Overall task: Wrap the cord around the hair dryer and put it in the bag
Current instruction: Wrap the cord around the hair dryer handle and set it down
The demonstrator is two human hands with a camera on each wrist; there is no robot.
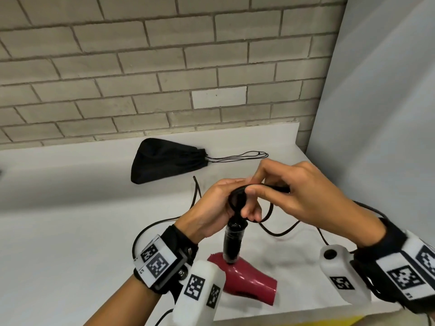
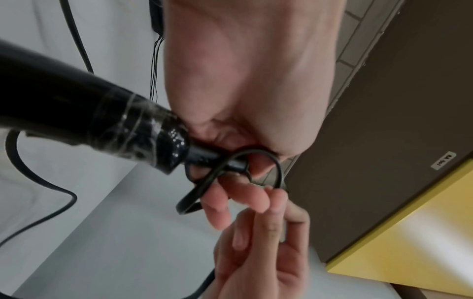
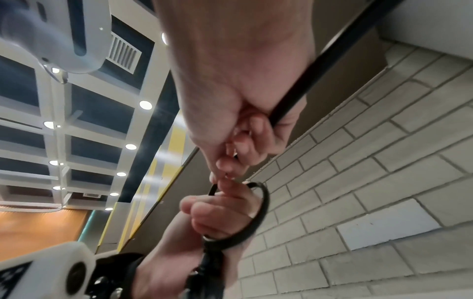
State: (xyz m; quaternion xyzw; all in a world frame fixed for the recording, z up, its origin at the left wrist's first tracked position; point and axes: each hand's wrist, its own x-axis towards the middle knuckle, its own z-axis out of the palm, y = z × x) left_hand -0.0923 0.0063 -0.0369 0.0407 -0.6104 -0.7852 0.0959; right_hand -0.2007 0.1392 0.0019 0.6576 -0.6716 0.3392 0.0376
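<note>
The hair dryer (image 1: 249,281) has a dark red body resting on the white counter (image 1: 70,231), its black handle (image 1: 233,241) pointing up. My left hand (image 1: 219,208) grips the handle's top end, where the black cord (image 1: 282,229) comes out in loops. My right hand (image 1: 289,194) pinches the cord close beside the left fingers. In the left wrist view the handle (image 2: 76,113) and a cord loop (image 2: 266,165) sit at my left hand (image 2: 230,192). In the right wrist view my right hand (image 3: 230,161) holds the cord (image 3: 258,212). The black drawstring bag (image 1: 164,161) lies flat behind.
The bag's drawstrings (image 1: 244,156) trail right along the counter. Slack cord runs across the counter on both sides of the dryer. A brick wall (image 1: 164,67) stands behind, a pale panel (image 1: 376,114) closes the right side, and the counter's front edge is near the dryer.
</note>
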